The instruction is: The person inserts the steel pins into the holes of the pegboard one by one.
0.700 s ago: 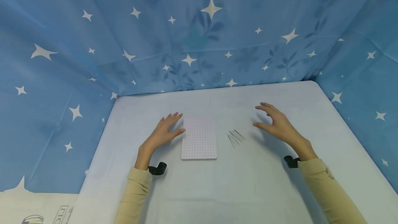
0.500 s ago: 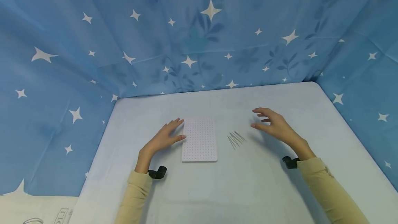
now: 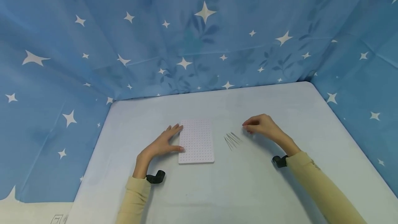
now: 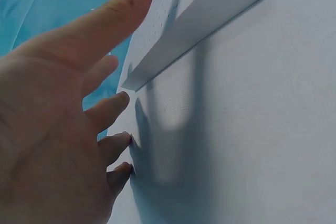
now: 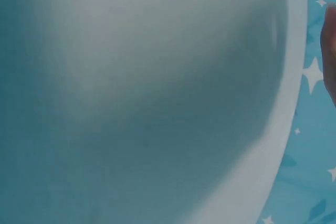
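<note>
A white board [image 3: 196,141] with rows of small holes lies left of the table's middle. My left hand [image 3: 160,145] is at its left side, fingers spread, thumb tip and forefinger at the edge in the head view; whether they touch I cannot tell. In the left wrist view, the thumb [image 4: 113,22] hangs in front of the board's side wall [image 4: 194,30]. Several thin, dark, needle-like pins [image 3: 234,136] lie right of the board. Just beyond and to their right is my right hand [image 3: 262,127], fingers curled and tips drawn together, with nothing visible in them.
A white-covered table [image 3: 192,189] carries the board and pins. Blue curtains with white stars [image 3: 186,37] hang along the table's back and sides. Each wrist wears a black camera, such as the left wrist camera [image 3: 156,177].
My right hand has moved left and nearer to the pins, its fingers drawing together. My left hand has come lower along the board's left edge. The board and pins lie as before.
</note>
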### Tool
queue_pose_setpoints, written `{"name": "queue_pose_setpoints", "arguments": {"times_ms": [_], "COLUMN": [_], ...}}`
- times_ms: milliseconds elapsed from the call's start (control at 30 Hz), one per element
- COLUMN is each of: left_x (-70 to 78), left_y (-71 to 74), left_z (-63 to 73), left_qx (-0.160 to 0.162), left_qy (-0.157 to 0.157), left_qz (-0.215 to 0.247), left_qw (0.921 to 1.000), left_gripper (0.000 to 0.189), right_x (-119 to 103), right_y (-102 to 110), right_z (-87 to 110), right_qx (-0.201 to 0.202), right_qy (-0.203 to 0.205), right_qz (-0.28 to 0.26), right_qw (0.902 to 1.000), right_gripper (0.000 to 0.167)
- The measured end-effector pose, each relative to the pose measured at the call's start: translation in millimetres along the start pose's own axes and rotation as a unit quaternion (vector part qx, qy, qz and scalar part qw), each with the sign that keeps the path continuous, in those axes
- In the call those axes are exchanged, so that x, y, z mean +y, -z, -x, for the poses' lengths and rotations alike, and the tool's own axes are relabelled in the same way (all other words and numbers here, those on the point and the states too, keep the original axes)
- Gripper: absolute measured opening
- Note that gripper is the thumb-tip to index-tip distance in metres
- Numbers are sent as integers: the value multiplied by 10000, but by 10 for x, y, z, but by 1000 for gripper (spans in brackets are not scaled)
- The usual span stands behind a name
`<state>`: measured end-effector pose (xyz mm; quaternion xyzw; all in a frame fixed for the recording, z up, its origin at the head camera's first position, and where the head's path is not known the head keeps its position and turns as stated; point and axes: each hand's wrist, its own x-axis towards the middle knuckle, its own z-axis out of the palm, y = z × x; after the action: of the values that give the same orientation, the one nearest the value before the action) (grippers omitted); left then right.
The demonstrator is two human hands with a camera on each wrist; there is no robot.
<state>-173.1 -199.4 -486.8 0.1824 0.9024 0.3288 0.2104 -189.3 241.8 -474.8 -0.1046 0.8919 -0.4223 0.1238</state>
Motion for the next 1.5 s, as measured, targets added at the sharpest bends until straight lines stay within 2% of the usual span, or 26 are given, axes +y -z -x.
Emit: {"name": "queue_pose_setpoints", "arguments": {"times_ms": [300,633,800,1133,1500], "left_x": [-31,-25,-28,-25,-39], "left_y": [-5,-26,-34,-31,-52], "left_z": [24,43,44,42,43], "left_qx": [-28,-117,-103,-151,-154], "left_qy": [-149,-53,19,111,183], "left_qz": [180,53,62,76,120], "left_qw": [9997,9999,9999,9998,9996], "left_gripper": [103,102,102,103,104], "right_x": [-32,31,-2,-109,-144], "right_y": [-65,-107,-130,-186,-233], "right_z": [-49,-76,-106,-173,-195], "right_qx": [-512,-907,-911,-855,-671], "right_qy": [-142,-162,-312,-317,-408], "right_qz": [64,-404,-238,255,526], "right_qw": [9986,9949,9951,9955,9955], "right_gripper": [23,20,19,14,11]}}
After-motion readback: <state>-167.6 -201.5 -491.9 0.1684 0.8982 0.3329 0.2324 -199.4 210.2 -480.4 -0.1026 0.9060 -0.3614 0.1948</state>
